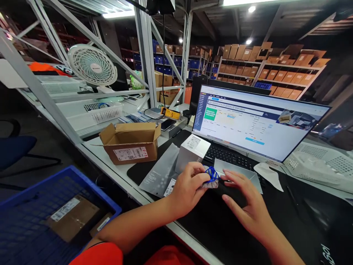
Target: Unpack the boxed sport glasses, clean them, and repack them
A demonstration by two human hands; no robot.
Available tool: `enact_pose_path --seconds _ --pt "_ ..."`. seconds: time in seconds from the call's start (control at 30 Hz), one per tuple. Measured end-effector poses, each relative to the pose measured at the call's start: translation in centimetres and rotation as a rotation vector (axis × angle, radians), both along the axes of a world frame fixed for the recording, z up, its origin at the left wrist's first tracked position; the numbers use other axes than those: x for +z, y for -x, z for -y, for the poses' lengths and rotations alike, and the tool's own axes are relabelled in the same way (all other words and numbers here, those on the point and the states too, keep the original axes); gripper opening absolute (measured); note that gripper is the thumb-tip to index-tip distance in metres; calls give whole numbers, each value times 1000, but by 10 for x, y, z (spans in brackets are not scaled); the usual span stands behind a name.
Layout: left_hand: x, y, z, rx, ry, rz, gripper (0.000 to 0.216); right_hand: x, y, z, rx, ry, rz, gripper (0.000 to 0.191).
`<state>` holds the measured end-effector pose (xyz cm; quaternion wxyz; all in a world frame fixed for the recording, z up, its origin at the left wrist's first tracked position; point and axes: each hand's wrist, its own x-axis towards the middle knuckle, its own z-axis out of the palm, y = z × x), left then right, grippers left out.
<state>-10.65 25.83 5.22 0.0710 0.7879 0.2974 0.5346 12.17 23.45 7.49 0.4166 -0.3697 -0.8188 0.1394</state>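
Note:
My left hand [189, 189] is closed on a small grey, crinkled bundle with looped blue cord [212, 174] on top; its exact kind cannot be made out. It is held above the black desk mat [209, 224]. Just to the right, my right hand [248, 202] is open with thumb and fingers apart, its fingertips close to the cord. Whether they touch it is unclear. Behind the left hand stands a white and grey box [193, 149]. A grey printed sleeve [162, 171] and a small label card [169, 187] lie left of it.
An opened cardboard box [131, 145] stands at the desk's left edge. The monitor [248, 121] and keyboard [228, 154] are at the back, with a grey flat packet [239, 171] in front. A blue crate [110, 202] with parcels sits lower left. A white basket [317, 162] stands right.

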Motion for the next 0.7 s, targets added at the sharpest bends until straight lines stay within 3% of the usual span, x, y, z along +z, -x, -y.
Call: enact_pose_path --seconds 0.1,0.2,0.33,0.47,0.57,0.7 --pt "-9 -5 -5 -39 56 -84 24 -6 5 -4 0 -192 101 47" --pt "-13 -10 -5 -75 111 -111 19 -15 12 -7 -20 -259 130 35" --pt "-15 -11 -3 -102 182 -99 18 -19 14 -9 -49 -211 78 17" --pt "-21 -11 -5 -144 162 -60 26 -13 8 -11 -15 -157 18 25" --pt "-27 -12 -7 -165 153 -14 33 -8 6 -10 -19 -174 20 12" --pt "-33 -14 -9 -141 130 -5 34 -1 1 -4 -125 -109 36 23"
